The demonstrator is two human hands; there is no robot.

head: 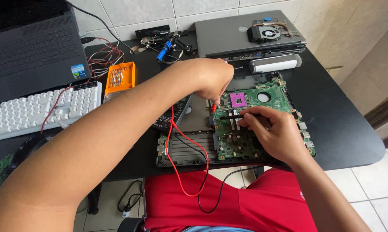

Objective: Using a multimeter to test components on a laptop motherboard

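1. The green circuit board (254, 124) lies flat on the black bench (344, 124), in the middle, close to the person.
2. The left hand (211, 79) is curled shut around a red probe (213, 107). The probe points down, with its tip at the left edge of the board.
3. The right hand (275, 133) is closed around a black probe (230, 117). This probe lies flat and long, pointing left across the board. Its tip is near the red probe's tip.
4. Both hands are over the board. The left hand is at its far left corner and the right hand covers its near right part.
5. There are two probes and two wires: one red wire (176, 167) and one black wire (219, 193). Both hang down over the near edge of the bench.
6. There is one white keyboard (35, 109) at the left, one orange box (121, 77) and two laptops farther back.
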